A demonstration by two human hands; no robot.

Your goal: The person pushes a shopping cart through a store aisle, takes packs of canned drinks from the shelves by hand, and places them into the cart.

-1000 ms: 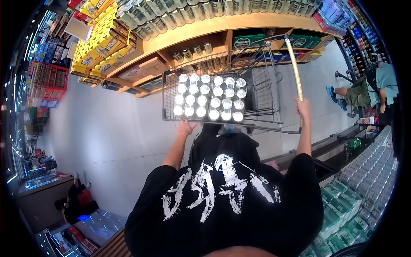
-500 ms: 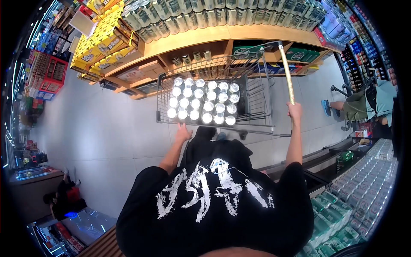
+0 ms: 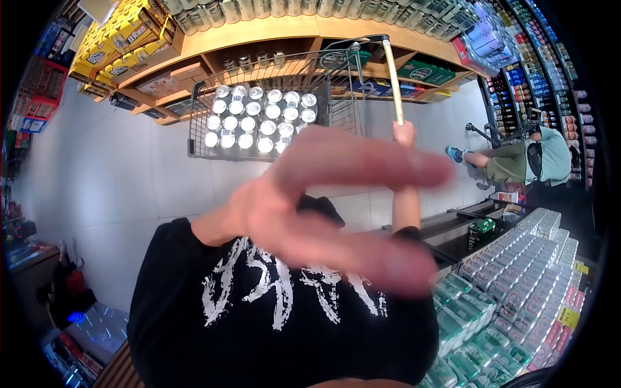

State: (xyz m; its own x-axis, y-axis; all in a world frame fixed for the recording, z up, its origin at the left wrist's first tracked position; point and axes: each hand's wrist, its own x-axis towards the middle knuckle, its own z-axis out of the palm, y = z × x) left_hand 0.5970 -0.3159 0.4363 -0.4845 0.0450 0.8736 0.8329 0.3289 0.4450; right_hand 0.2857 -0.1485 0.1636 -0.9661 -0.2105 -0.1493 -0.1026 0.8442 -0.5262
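Pale floor tiles (image 3: 116, 161) run through a shop aisle, closed off on the far side by a wooden shelf unit (image 3: 259, 35). Rows of upright cans (image 3: 291, 6) stand along its top, with yellow cartons (image 3: 116, 39) stacked at its left end and green boxes (image 3: 425, 72) in a lower bay toward the right.

Close in front of this shelf stands a wire shopping cart (image 3: 190, 147), its basket to the left and its handle (image 3: 392, 81) to the right. Two blocks of silver-topped cans (image 3: 248, 124) sit side by side in the basket.

At the handle, the right hand (image 3: 403, 133) has its grip closed around the near part of the bar. Part of the forearm below is hidden by the left hand (image 3: 272, 207), which is raised near the camera and blurred. Its grip is spread, with two digits pointing right and well apart; they cover the near right corner of the can blocks and the cart's near side.

Nearest is a black shirt (image 3: 291, 352) with white brush-like lettering. Near right, packs of green cans (image 3: 462, 310) lie beside a broad stack of silver cans (image 3: 514, 284). On the far right, another person (image 3: 553, 155) in a light top stands by tall drinks shelves (image 3: 533, 71).
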